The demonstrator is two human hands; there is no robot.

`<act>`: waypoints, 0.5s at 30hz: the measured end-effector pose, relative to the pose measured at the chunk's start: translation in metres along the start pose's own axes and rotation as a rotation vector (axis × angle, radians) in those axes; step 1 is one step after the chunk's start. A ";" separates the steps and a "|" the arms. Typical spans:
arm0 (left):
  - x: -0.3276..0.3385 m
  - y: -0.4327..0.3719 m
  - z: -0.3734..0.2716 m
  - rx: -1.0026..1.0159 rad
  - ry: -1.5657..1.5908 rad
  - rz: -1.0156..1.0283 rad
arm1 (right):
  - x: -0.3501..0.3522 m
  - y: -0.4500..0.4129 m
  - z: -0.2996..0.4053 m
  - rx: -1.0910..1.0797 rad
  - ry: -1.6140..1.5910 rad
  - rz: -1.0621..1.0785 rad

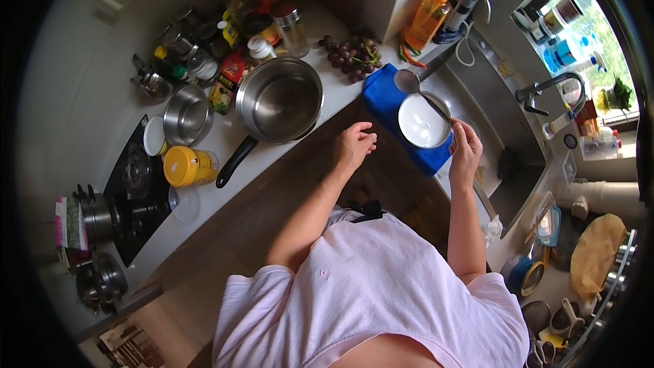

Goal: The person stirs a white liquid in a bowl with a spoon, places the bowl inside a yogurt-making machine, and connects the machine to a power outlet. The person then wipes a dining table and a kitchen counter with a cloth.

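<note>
In my right hand (466, 151) is the handle end of a metal ladle (407, 81). The ladle reaches across a white bowl (423, 121), with its round head past the bowl's far rim. Beneath the bowl a blue cloth (380, 87) lies at the counter corner beside the sink. My left hand (356, 144) hovers left of the cloth, fingers loosely curled and apart, holding nothing. Further left, a stainless steel saucepan (280, 99) rests on the counter, its black handle pointing towards me. Dark grapes (352, 56) lie between saucepan and cloth.
To the right are a steel sink (516, 179) and a faucet (554, 87). An orange pump bottle (428, 18) stands behind chillies (409, 56). At left are a steel bowl (188, 115), a yellow-lidded jar (186, 166) and a black cooktop (135, 214). Several seasoning bottles crowd the back.
</note>
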State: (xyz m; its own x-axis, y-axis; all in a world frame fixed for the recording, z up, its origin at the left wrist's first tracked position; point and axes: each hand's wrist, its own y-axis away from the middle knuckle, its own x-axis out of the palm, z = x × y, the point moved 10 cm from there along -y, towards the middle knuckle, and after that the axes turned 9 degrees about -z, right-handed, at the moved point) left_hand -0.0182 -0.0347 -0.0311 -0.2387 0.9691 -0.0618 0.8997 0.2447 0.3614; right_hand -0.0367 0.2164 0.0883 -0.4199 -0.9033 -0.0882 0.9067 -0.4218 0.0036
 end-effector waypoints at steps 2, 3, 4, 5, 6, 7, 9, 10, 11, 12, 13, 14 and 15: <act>-0.011 0.006 -0.005 0.010 0.002 -0.012 | 0.023 0.005 -0.009 0.181 -0.261 0.068; -0.016 0.010 -0.009 0.019 0.000 -0.009 | 0.030 0.006 -0.009 0.181 -0.264 0.082; -0.022 0.014 -0.014 0.041 -0.005 -0.002 | 0.040 0.010 -0.016 0.272 -0.344 0.105; -0.028 0.018 -0.018 0.044 -0.002 -0.018 | 0.050 0.014 -0.023 0.364 -0.424 0.128; -0.032 0.021 -0.023 0.052 0.013 -0.006 | 0.059 0.018 -0.028 0.427 -0.475 0.159; -0.038 0.023 -0.026 0.060 0.028 0.004 | 0.066 0.021 -0.033 0.475 -0.503 0.154; -0.056 0.027 -0.033 0.083 0.034 -0.005 | 0.080 0.033 -0.038 0.557 -0.529 0.160; -0.067 0.030 -0.042 0.115 0.075 -0.011 | 0.091 0.037 -0.038 0.589 -0.552 0.219; -0.079 0.033 -0.050 0.146 0.115 -0.017 | 0.100 0.041 -0.037 0.589 -0.550 0.234; -0.092 0.033 -0.059 0.176 0.136 -0.034 | 0.107 0.043 -0.034 0.593 -0.566 0.255; -0.113 0.036 -0.068 0.184 0.135 -0.072 | 0.116 0.049 -0.031 0.604 -0.581 0.282; -0.135 0.040 -0.077 0.218 0.115 -0.129 | 0.123 0.054 -0.029 0.620 -0.582 0.303; -0.157 0.041 -0.085 0.256 0.095 -0.184 | 0.130 0.055 -0.026 0.616 -0.582 0.307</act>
State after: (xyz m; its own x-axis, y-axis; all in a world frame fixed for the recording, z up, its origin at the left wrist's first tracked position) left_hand 0.0247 -0.1792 0.0729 -0.4276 0.9039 -0.0127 0.8983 0.4264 0.1055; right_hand -0.0401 0.0776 0.0508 -0.2688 -0.8091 0.5226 0.8704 0.0284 0.4915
